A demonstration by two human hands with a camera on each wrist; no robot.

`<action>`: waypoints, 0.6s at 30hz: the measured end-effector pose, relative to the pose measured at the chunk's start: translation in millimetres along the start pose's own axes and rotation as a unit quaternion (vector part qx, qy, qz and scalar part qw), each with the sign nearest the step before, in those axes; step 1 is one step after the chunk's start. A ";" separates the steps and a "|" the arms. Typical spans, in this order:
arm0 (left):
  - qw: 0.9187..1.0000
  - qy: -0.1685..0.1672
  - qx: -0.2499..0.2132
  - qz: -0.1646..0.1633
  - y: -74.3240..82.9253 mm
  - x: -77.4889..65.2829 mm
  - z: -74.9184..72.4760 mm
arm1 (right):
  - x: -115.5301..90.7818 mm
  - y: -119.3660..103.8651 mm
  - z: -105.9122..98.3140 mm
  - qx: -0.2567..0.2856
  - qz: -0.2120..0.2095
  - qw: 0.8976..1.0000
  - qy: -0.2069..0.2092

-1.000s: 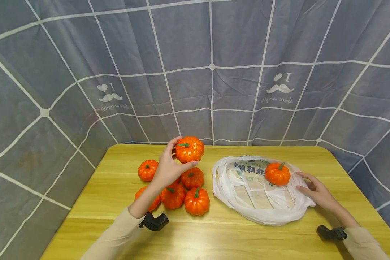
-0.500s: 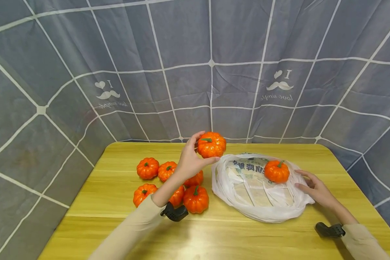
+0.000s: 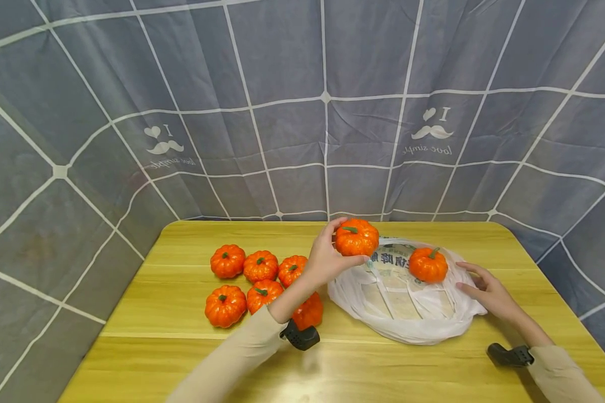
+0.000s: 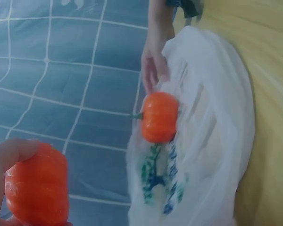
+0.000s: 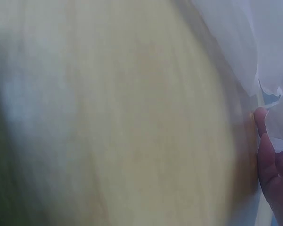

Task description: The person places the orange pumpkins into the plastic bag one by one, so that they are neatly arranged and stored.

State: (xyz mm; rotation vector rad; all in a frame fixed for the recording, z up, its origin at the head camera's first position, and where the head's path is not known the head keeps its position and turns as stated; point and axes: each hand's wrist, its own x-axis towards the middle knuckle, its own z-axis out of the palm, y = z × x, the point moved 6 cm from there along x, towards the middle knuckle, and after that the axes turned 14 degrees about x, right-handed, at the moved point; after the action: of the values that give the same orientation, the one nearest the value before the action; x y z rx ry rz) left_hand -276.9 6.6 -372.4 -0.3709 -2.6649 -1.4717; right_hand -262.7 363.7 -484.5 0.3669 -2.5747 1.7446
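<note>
Our left hand's fingers clamp one pumpkin near the white bag's left end; our right hand meets its right rim, grip unclear. Another pumpkin lies within; six dot the bench.

In the head view, six pumpkins sit in two rows on the table, left of centre, some partly behind my left forearm. Just right of centre, my left hand holds another pumpkin before the upper left of the bag. Toward the bag's upper right lies a single pumpkin, with my right hand at the bag's right edge and the cloth behind everything.
</note>
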 end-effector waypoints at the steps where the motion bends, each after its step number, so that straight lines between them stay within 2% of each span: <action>1: 1.000 -0.003 0.005 0.001 -0.5 1.1 4.5 | 0.0 0.0 -0.1 0.000 -0.002 1.000 -0.001; 10: 0.998 -0.032 0.057 -0.002 -3.1 12.0 39.2 | 0.4 0.2 -0.2 0.003 -0.006 1.000 -0.001; 18: 0.997 -0.051 0.053 -0.018 -6.8 18.7 65.5 | 0.3 2.7 -0.5 0.007 -0.006 1.000 -0.001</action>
State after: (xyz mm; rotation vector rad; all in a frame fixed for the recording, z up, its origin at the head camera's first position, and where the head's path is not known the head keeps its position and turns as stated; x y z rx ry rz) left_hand -293.4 61.5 -409.8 -0.4007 -2.8291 -1.3486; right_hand -263.6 365.1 -486.8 0.3837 -2.5569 1.7613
